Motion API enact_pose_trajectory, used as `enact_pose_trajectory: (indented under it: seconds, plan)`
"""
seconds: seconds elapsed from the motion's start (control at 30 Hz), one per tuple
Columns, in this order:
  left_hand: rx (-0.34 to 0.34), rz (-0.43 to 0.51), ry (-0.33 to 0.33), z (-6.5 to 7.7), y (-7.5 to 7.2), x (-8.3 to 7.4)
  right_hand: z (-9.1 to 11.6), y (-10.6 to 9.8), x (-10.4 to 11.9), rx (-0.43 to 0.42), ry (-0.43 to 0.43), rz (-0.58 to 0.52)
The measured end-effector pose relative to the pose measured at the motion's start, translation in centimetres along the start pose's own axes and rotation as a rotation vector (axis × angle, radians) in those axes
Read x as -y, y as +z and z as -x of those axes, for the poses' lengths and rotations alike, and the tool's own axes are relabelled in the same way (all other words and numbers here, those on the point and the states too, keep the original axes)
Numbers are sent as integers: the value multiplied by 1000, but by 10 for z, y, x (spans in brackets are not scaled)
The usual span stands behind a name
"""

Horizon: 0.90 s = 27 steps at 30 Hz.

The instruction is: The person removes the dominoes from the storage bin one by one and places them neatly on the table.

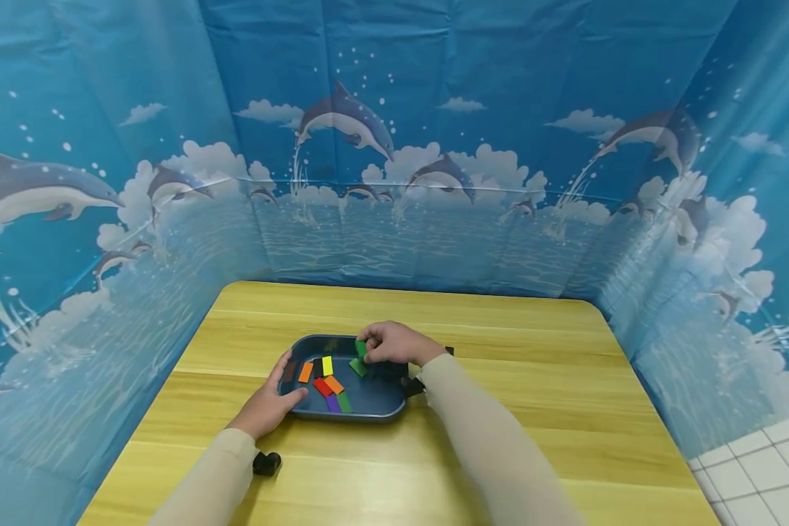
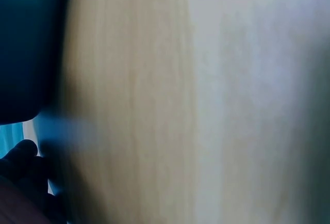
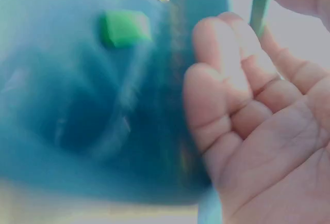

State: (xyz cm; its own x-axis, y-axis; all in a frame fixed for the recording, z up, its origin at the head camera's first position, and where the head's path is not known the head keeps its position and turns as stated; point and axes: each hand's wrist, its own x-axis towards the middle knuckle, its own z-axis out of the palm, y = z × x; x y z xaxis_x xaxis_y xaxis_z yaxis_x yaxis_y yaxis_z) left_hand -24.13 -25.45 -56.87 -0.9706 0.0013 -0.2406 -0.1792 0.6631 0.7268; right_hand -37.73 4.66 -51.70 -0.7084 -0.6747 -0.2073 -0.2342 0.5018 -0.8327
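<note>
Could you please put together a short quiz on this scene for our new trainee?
1. What does the right hand hold in its grip above the dark blue tray?
2. True or false: the left hand is at the right end of the tray.
3. Which lies right beside the purple block? A) the yellow block; B) the tray's near-side green block; C) the black block.

Key:
1. A green rectangular block.
2. False; the left hand is at the tray's left end.
3. B.
</note>
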Motion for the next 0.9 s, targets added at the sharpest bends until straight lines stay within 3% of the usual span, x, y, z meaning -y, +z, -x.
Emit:
enact_pose_trajectory:
  seconds: [0.2, 0.37, 0.6, 0.9]
  plan:
    - [3, -5, 3, 0, 0, 0, 38, -42, -32, -221, 103, -15]
    - [3, -9, 6, -1, 1, 0, 70, -60, -78, -317, 220, 41]
    - [5, -10, 8, 1, -1, 0, 98, -65, -125, -358, 326, 123]
    - [10, -13, 0, 2, 0, -2, 105, -60, -135, -355, 342, 122]
